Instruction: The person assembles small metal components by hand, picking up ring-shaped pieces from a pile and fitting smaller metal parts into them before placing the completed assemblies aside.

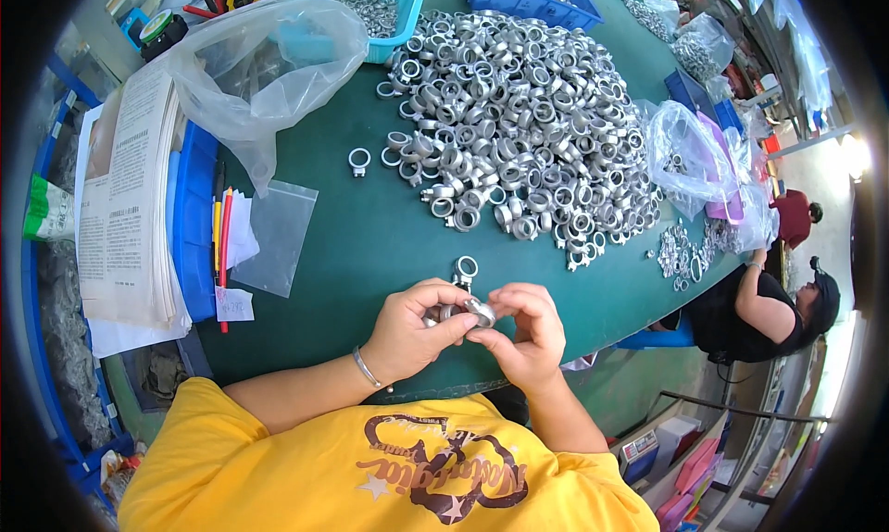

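Both hands meet over the near edge of the table, pinched together on a small silver metal ring fitting. The left hand, with a thin metal bracelet at the wrist, curls its fingers and thumb around one side of the piece; the right hand closes its fingertips on the other side. Fingers cover most of the fitting, so its full shape is hard to make out, and whether it is one part or two pressed together cannot be told.

Just beyond the hands a second loose silver ring fitting lies on the dark green table top. Farther out spreads a large heap of silver metal rings, with one stray ring apart at its left. A small clear flat plastic bag lies to the left, beside a blue plastic tray and a stack of printed paper sheets. A big crumpled clear plastic bag sits above them.

Blue bins at the far edge are cut off by the frame. At the right, another person in a black top sits at the table corner, arm reaching to more small metal parts.
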Action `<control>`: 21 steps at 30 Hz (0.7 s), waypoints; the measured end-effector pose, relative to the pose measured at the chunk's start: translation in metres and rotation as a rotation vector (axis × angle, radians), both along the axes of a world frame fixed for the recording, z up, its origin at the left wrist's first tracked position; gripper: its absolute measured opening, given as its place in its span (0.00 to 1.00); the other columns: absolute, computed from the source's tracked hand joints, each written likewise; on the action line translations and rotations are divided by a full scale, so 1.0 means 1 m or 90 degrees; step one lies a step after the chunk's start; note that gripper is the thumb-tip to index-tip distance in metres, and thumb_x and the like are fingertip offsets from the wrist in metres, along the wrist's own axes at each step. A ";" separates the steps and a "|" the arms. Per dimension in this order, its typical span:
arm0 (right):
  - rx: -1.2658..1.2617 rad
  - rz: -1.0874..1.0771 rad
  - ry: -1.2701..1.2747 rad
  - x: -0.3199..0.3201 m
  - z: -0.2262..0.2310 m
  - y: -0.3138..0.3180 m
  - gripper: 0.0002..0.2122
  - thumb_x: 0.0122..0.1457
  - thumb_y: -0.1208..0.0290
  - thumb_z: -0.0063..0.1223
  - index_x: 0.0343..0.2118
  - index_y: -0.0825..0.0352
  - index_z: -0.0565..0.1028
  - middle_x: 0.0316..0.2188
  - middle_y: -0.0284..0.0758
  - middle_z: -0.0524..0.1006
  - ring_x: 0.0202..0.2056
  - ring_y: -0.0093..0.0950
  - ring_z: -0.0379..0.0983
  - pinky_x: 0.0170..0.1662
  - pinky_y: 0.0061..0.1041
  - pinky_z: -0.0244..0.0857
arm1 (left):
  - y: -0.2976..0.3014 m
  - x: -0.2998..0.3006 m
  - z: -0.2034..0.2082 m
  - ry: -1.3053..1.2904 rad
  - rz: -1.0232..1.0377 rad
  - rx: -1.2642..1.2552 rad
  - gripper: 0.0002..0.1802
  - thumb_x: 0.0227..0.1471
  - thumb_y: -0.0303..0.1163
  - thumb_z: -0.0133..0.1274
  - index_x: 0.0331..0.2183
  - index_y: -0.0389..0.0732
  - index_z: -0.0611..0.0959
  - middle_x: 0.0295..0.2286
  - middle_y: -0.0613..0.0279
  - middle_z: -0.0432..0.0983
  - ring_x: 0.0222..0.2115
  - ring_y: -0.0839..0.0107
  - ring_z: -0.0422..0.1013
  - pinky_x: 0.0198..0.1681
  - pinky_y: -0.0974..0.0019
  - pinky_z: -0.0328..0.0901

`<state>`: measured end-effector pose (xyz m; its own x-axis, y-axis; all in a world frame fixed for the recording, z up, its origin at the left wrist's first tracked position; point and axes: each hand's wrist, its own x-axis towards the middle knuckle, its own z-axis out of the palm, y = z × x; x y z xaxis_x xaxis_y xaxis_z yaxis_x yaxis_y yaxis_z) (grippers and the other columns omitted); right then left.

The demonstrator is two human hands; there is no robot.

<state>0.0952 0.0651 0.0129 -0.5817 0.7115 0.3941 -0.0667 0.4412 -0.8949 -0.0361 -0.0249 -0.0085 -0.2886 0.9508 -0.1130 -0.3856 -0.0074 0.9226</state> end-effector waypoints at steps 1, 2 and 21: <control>0.015 0.023 -0.025 0.003 -0.002 0.002 0.14 0.40 0.80 0.64 0.31 0.69 0.73 0.26 0.35 0.73 0.26 0.25 0.71 0.28 0.20 0.66 | 0.000 0.001 0.000 0.005 0.007 0.006 0.07 0.48 0.22 0.53 0.34 0.36 0.77 0.28 0.64 0.73 0.22 0.81 0.70 0.14 0.82 0.59; 0.032 0.046 -0.049 0.009 -0.004 0.007 0.14 0.40 0.80 0.64 0.31 0.69 0.74 0.25 0.34 0.72 0.25 0.23 0.70 0.27 0.19 0.65 | 0.000 0.001 0.001 0.011 0.014 0.014 0.07 0.48 0.21 0.52 0.34 0.36 0.77 0.28 0.64 0.73 0.22 0.81 0.70 0.14 0.81 0.59; 0.000 0.035 -0.027 0.009 -0.009 0.005 0.05 0.50 0.84 0.52 0.30 0.71 0.72 0.26 0.36 0.73 0.26 0.25 0.70 0.30 0.19 0.65 | 0.000 0.002 0.000 0.168 0.003 0.065 0.06 0.43 0.21 0.57 0.29 0.35 0.79 0.29 0.65 0.72 0.20 0.83 0.67 0.22 0.82 0.61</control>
<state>0.1043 0.0701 0.0041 -0.6359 0.6783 0.3682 -0.0535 0.4372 -0.8978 -0.0341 -0.0253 -0.0080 -0.2997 0.9519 0.0636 -0.1317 -0.1073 0.9855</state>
